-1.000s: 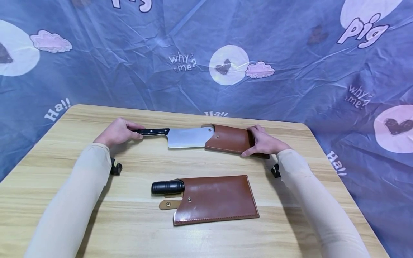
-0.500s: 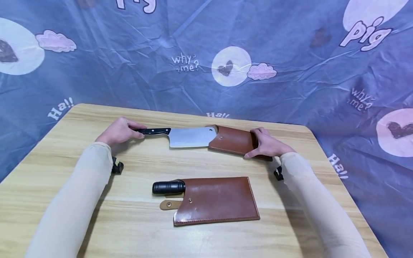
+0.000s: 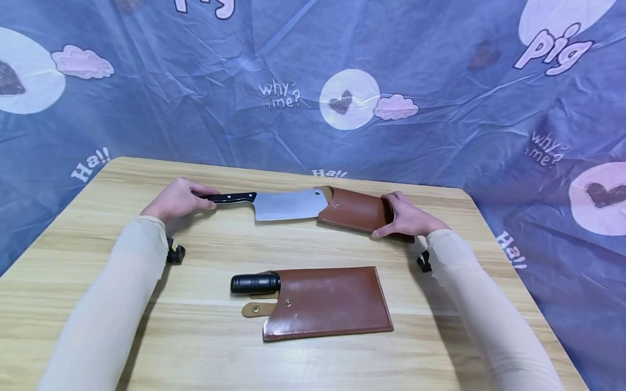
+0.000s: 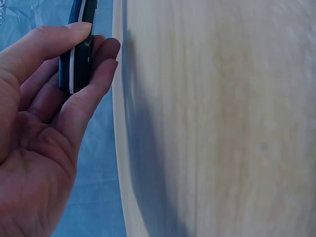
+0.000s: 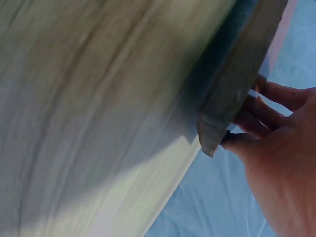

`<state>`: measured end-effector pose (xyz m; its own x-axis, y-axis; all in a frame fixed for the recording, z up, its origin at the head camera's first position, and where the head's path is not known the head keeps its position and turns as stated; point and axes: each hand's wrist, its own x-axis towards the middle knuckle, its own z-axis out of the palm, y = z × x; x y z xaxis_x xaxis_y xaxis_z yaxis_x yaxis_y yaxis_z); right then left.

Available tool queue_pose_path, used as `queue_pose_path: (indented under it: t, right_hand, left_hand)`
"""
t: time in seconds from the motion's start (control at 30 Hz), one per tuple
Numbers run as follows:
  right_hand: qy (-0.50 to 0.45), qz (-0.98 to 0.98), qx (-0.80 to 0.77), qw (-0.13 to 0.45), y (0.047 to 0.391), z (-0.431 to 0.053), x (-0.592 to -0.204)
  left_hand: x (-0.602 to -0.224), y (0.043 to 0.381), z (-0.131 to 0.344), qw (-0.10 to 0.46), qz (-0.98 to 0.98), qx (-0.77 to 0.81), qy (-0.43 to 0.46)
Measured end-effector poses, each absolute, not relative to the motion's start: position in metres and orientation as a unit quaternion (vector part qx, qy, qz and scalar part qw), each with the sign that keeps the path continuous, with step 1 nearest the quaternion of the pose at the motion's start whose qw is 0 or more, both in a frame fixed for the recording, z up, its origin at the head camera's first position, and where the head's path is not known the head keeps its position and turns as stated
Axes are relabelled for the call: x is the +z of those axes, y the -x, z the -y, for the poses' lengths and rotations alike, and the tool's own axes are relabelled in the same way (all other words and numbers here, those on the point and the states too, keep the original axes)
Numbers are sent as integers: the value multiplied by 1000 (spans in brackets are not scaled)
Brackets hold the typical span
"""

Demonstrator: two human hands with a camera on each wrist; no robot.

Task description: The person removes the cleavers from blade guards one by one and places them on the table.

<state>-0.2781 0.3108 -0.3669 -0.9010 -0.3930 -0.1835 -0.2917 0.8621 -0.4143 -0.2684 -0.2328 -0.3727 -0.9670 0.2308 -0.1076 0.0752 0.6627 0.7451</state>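
Note:
My left hand pinches the rear end of a cleaver by its black riveted handle. In the left wrist view the thumb lies along one side of the handle, with curled fingers on the other. Toward the right, the blade's front end, with its small hole, meets the mouth of a brown leather sheath. A tan inner flap shows behind the blade tip. My right hand grips the sheath's closed end across its width, thumb on the near edge. The right wrist view catches the sheath edge-on, tilted above the wood.
A second brown sheath lies closer to me, with a black knife handle sticking out on its left. Its tan snap strap hangs unfastened. Behind the wooden table hangs a blue printed cloth.
The sheath and right hand have shifted slightly to the right, and more of the tan flap shows beside the blade tip. The blade sits a little higher in view; both grips stay.

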Motion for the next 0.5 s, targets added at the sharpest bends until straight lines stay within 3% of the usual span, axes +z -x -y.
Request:
queue_pose_path:
  t: [0.5]
  right_hand:
    - [172,-958,-185,134,276,-321,-365]
  left_hand:
    - [-372,264,241,92,-909,401,-71]
